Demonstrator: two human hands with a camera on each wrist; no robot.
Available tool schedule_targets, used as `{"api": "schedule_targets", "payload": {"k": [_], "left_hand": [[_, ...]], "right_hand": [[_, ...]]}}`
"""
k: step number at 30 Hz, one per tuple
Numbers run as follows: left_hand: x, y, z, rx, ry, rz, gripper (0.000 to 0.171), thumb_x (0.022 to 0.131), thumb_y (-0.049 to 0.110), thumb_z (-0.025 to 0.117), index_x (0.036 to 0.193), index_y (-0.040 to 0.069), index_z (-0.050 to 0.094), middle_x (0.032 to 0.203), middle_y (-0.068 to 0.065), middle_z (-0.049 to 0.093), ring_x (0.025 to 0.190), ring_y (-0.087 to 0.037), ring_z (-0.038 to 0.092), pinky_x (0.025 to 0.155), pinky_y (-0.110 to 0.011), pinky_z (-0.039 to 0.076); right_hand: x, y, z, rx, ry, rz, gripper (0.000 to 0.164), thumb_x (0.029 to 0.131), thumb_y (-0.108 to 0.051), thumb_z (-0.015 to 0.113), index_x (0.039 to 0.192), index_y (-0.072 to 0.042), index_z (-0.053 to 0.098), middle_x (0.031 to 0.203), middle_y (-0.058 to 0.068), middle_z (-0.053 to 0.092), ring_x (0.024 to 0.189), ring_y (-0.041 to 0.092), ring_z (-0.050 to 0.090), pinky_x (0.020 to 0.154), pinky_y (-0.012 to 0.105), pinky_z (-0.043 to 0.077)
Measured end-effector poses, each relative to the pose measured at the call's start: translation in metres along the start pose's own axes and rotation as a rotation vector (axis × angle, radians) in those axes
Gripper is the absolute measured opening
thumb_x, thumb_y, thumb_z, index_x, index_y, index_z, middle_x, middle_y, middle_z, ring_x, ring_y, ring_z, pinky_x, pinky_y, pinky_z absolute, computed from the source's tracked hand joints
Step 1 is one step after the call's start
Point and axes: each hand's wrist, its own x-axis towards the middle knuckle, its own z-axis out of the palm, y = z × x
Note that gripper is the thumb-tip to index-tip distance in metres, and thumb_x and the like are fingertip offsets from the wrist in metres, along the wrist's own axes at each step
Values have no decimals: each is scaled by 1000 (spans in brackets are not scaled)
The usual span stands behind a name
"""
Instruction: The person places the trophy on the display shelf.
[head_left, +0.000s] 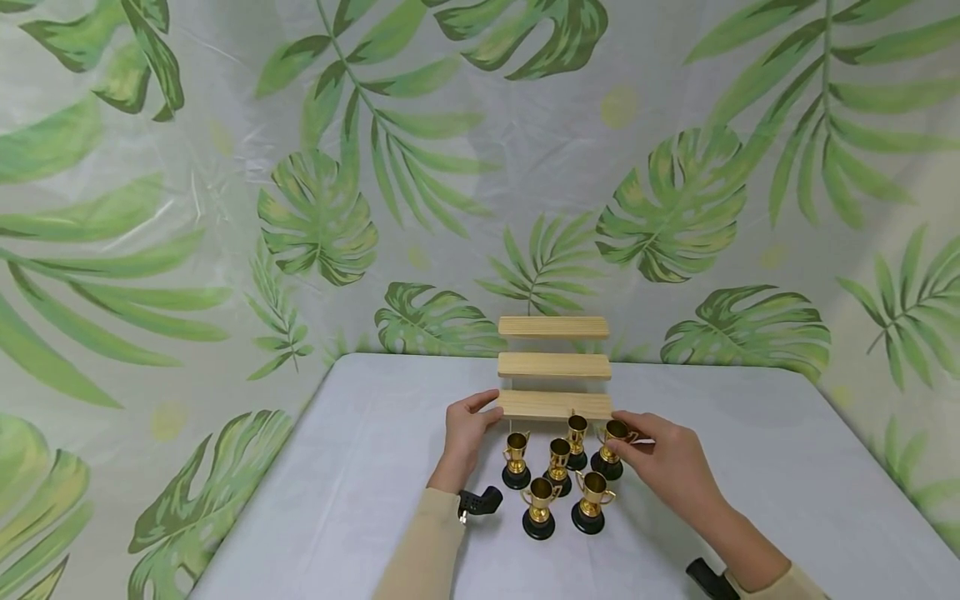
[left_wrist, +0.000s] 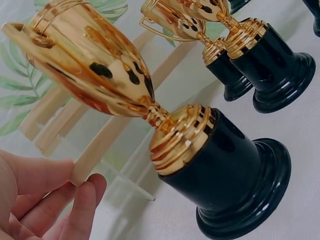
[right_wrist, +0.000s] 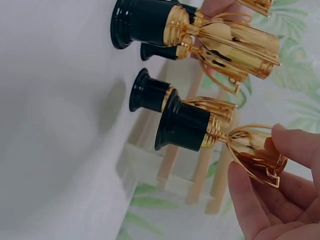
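Note:
My left hand (head_left: 465,429) pinches the left end of the lowest board of a three-tier wooden shelf (head_left: 555,406). In the left wrist view, its thumb and fingers close on the board's corner (left_wrist: 92,157). My right hand (head_left: 671,462) grips a small gold trophy cup (head_left: 615,431) by the bowl and handles, just in front of the shelf's right end. This cup has a black round base (right_wrist: 185,125), and the right wrist view shows thumb and fingers around its gold bowl (right_wrist: 252,142). Several similar trophies, including a front one (head_left: 540,492), stand upright between my hands.
A white cloth-covered table (head_left: 360,500) lies under everything. Behind it hangs a leaf-patterned sheet (head_left: 540,150), close to the shelf. Clear side supports (left_wrist: 132,185) carry the boards. Black wrist devices (head_left: 480,502) sit on both wrists.

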Motion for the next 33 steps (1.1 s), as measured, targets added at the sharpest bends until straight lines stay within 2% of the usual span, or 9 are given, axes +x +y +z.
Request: {"api": "schedule_targets", "payload": {"k": [8, 14, 33], "left_hand": [[1, -2, 0, -8, 3, -24, 34, 83, -7, 76, 116, 2, 75, 125, -15, 68, 102, -22, 70, 81, -30, 60], [2, -3, -1, -9, -1, -11, 35, 83, -6, 76, 118, 0, 74, 126, -17, 67, 101, -22, 70, 81, -30, 60], [0, 0, 0, 22, 1, -35, 33, 85, -5, 76, 117, 2, 75, 127, -16, 67, 105, -24, 69, 83, -29, 59]], "right_hand": [[5, -5, -5, 7, 27, -39, 41, 83, -17, 85, 122, -9, 73, 102, 0, 73, 82, 15, 73, 68, 18, 58], [10, -10, -9, 4, 39, -64, 40, 82, -15, 85, 120, -8, 73, 102, 2, 74, 82, 17, 73, 67, 20, 59], [17, -21, -20, -15, 45, -76, 38, 84, -15, 84, 120, -10, 73, 103, -1, 73, 84, 13, 71, 68, 18, 58]]}}
